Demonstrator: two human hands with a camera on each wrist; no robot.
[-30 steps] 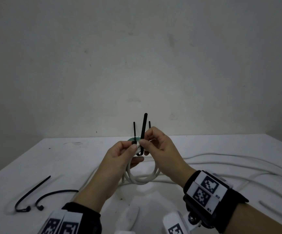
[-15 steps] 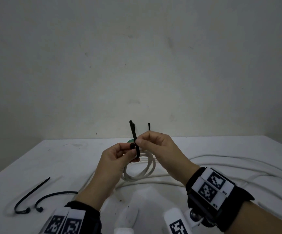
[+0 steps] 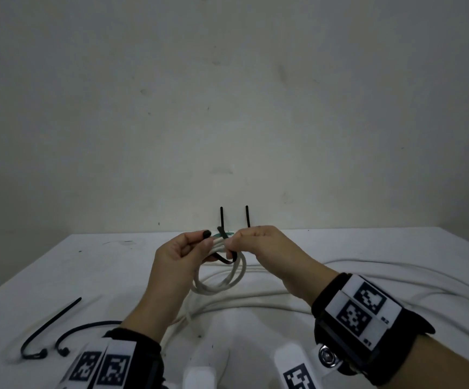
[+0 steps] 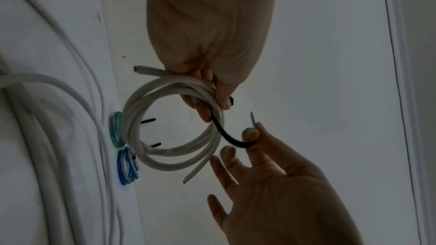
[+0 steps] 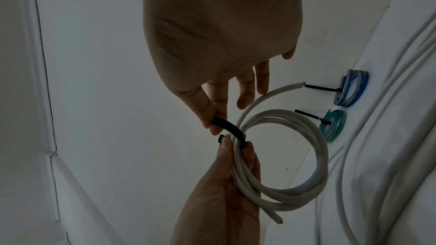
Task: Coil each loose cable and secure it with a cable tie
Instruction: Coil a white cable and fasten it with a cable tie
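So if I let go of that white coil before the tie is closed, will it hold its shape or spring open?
Probably it springs open: the white coil looks fairly stiff, and its cut ends jut out straight. The black cable tie is only bent around it, not threaded. It seems light, since the left hand holds it aloft.

tie (image 3: 229, 258) middle: behind right hand (image 3: 258, 248) | loose cables (image 3: 396, 279): cut by frame edge

Head view: from above and behind the wrists, facing forward and down across the white table (image 3: 115, 262) toward the wall (image 3: 227, 94). Wrist views: each close, looking along its own hand at the opposite hand. All three share the white cable coil (image 3: 222, 279) (image 4: 174, 131) (image 5: 283, 156) held between them.
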